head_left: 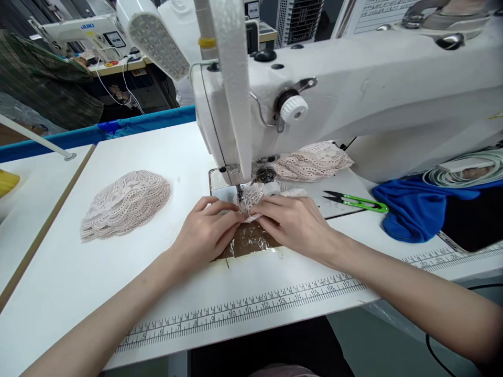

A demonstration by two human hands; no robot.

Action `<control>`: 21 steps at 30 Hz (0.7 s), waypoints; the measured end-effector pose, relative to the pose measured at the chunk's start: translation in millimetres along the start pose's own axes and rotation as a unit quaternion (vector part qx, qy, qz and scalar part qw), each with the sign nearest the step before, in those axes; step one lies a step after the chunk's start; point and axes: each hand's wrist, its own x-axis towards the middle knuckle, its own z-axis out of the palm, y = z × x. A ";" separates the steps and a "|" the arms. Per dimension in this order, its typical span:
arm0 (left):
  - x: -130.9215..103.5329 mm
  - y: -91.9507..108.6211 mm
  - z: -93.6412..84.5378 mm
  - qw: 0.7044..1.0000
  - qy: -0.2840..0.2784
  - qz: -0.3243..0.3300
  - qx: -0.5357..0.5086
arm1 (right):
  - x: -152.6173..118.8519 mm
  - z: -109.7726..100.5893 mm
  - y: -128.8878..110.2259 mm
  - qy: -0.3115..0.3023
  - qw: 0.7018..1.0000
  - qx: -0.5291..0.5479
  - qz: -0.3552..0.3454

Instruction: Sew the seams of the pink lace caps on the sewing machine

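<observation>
At the needle of a white sewing machine (346, 78), a small piece of pale pink lace (251, 198) lies under the presser foot. My left hand (210, 225) pinches its near left edge, fingers bent and close together. From the right, my right hand (294, 225) grips the same lace between thumb and fingers; the fingertips of both hands nearly meet. A stack of cut lace pieces (126, 204) rests on the table to the left. More lace (312, 161) lies behind the needle, under the machine arm.
Green-handled thread snips (356, 201) lie right of the needle plate, beside a blue cloth (412, 209) and a dark phone (473, 222). A printed ruler (243, 309) runs along the table's front edge. A person in a plaid sleeve (43, 78) is at another machine, back left.
</observation>
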 end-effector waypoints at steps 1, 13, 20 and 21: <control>-1.7 1.2 1.0 1.000 0.008 0.026 0.013 | -1.9 -1.7 -0.8 -0.004 1.000 -0.027 0.003; -10.5 12.2 11.2 0.985 0.065 0.122 0.105 | -14.0 -12.0 3.0 0.019 0.971 -0.237 0.034; -9.4 17.0 9.4 0.979 0.065 0.132 0.141 | -11.8 -29.7 -4.2 -0.021 0.946 -0.315 0.073; -9.1 18.0 9.2 0.978 0.066 0.132 0.144 | -11.0 -29.7 -5.9 -0.018 0.953 -0.299 0.049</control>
